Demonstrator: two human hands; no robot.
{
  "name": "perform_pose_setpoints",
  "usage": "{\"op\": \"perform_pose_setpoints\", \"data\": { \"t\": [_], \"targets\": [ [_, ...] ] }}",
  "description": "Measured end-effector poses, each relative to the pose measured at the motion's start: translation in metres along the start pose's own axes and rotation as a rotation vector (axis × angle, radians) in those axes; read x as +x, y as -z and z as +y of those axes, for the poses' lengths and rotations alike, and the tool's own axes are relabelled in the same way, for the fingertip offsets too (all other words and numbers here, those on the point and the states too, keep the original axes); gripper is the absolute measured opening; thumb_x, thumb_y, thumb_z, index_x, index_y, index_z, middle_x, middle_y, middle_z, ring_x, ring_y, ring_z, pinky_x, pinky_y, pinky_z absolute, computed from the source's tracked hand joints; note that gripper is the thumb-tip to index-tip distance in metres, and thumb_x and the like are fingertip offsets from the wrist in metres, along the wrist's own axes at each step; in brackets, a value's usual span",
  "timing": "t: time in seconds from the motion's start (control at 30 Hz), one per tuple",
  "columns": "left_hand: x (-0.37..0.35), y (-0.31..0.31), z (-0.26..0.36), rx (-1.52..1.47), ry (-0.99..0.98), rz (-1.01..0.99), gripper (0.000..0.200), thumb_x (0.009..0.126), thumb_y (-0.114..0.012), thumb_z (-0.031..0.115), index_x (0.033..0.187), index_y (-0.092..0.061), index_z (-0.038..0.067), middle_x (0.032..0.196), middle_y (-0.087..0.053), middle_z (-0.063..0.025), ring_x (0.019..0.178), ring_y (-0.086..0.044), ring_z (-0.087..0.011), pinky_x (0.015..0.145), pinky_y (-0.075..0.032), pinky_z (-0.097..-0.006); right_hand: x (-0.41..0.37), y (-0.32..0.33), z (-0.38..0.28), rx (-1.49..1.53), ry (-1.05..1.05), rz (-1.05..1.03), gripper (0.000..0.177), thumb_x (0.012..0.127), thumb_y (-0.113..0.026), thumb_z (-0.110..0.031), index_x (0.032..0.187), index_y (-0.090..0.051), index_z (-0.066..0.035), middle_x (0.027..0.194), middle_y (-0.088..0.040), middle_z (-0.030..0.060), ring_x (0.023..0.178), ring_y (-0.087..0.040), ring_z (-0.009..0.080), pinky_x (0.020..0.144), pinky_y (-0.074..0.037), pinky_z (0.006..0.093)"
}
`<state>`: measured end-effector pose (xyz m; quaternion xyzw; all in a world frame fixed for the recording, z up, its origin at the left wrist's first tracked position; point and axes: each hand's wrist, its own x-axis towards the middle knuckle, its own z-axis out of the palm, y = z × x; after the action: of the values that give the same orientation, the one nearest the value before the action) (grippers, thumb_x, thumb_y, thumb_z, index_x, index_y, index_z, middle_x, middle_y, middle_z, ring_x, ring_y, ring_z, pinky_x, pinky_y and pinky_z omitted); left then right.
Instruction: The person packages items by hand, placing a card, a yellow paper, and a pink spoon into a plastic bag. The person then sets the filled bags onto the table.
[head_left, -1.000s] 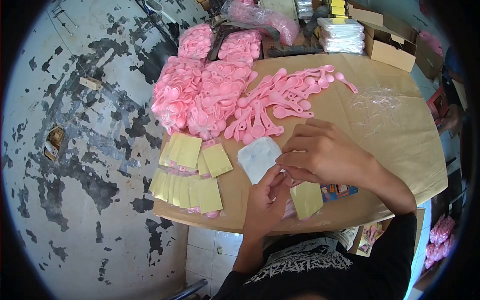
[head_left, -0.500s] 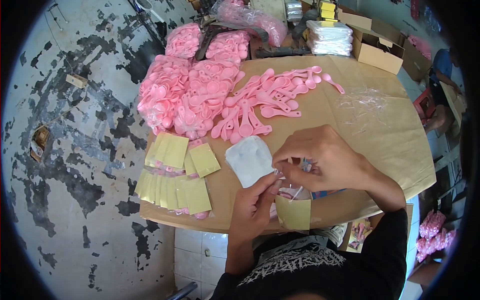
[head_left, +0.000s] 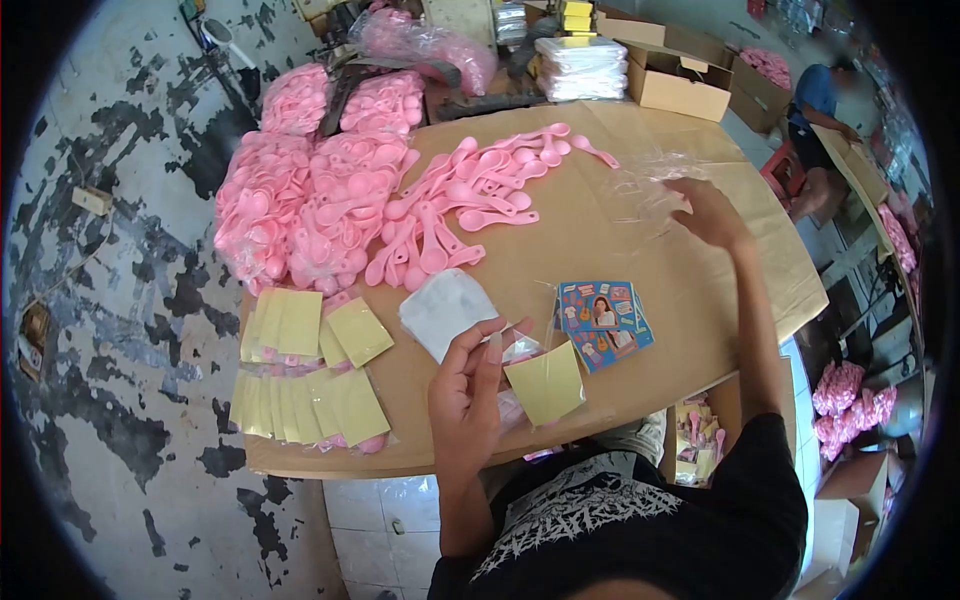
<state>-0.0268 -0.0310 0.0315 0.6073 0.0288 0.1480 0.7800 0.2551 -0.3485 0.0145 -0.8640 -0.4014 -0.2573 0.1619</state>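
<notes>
Low on the table, my left hand [head_left: 468,385] is closed in a pinch on the top of a clear plastic bag with a yellow card [head_left: 547,384] in it. My right hand [head_left: 712,213] is stretched out over the far right of the table, fingers apart, beside thin clear plastic strips [head_left: 648,182]. Just beyond my left hand lies a stack of whitish squares [head_left: 445,308]. Blue printed cards [head_left: 603,322] lie right of the held bag. Loose pink measuring spoons [head_left: 470,190] spread across the table's far side.
Bulging bags of pink spoons [head_left: 340,205] stand at the left. Several yellow-carded packets [head_left: 358,405] overlap on the near left. Clear plastic packs [head_left: 582,68] and a cardboard box [head_left: 680,90] stand at the back. Another person [head_left: 815,110] sits at the far right.
My right hand has left the bag and reached out to the plastic strips, uncovering the blue cards. My left hand still holds the bag. The view has shifted right.
</notes>
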Motion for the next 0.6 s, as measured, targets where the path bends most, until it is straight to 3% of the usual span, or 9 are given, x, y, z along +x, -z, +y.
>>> {"op": "perform_pose_setpoints", "data": {
  "t": [0.07,0.13,0.23,0.33,0.43,0.6],
  "targets": [
    [0.007,-0.001,-0.004,0.040,-0.028,0.006,0.030,0.104,-0.047,0.017,0.121,-0.054,-0.006,0.116,-0.067,-0.0225,0.097,-0.069,-0.0209,0.081,-0.058,-0.0320,-0.001,0.002,0.006,-0.285,-0.107,0.105,0.017,0.091,-0.064,-0.014,0.100,-0.068,0.000,0.085,-0.067,0.0070,0.071,-0.060,0.0134,0.066,-0.049,0.0295],
    [0.011,-0.001,-0.008,0.061,-0.044,0.010,0.030,0.104,-0.047,0.019,0.118,-0.056,-0.006,0.114,-0.067,-0.0219,0.096,-0.069,-0.0213,0.081,-0.058,-0.0320,0.019,0.033,-0.027,0.260,-0.537,-0.088,0.020,0.092,-0.063,-0.013,0.106,-0.069,-0.002,0.093,-0.071,0.0098,0.074,-0.061,0.0146,0.070,-0.049,0.0326],
    [0.012,-0.007,-0.005,0.106,-0.071,-0.007,0.030,0.104,-0.048,0.020,0.114,-0.058,-0.007,0.111,-0.068,-0.0212,0.096,-0.069,-0.0221,0.081,-0.059,-0.0326,0.037,0.058,-0.049,0.282,-0.486,-0.094,0.017,0.091,-0.064,-0.011,0.102,-0.070,-0.001,0.087,-0.070,0.0063,0.076,-0.061,0.0127,0.072,-0.050,0.0301],
    [0.012,-0.007,-0.006,0.148,-0.124,-0.014,0.031,0.104,-0.048,0.020,0.112,-0.059,-0.007,0.109,-0.069,-0.0204,0.095,-0.069,-0.0231,0.081,-0.059,-0.0337,0.039,0.066,-0.055,0.535,-0.297,-0.163,0.014,0.089,-0.065,-0.009,0.099,-0.070,0.000,0.083,-0.069,0.0032,0.075,-0.061,0.0112,0.070,-0.049,0.0290],
    [0.007,-0.004,-0.009,0.149,-0.142,-0.004,0.030,0.104,-0.048,0.019,0.109,-0.060,-0.007,0.107,-0.069,-0.0196,0.095,-0.069,-0.0237,0.080,-0.060,-0.0343,0.023,0.058,-0.034,0.715,-0.372,-0.455,0.014,0.087,-0.066,-0.006,0.098,-0.070,-0.001,0.083,-0.069,0.0011,0.076,-0.060,0.0099,0.069,-0.047,0.0290],
    [0.010,-0.006,-0.003,0.110,-0.174,-0.015,0.028,0.104,-0.047,0.019,0.105,-0.061,-0.006,0.106,-0.069,-0.0192,0.092,-0.070,-0.0230,0.078,-0.060,-0.0333,-0.004,0.033,-0.020,0.432,-0.385,-0.376,0.016,0.084,-0.066,-0.002,0.098,-0.072,-0.002,0.086,-0.071,0.0017,0.075,-0.059,0.0079,0.065,-0.046,0.0267]
  ]
}}
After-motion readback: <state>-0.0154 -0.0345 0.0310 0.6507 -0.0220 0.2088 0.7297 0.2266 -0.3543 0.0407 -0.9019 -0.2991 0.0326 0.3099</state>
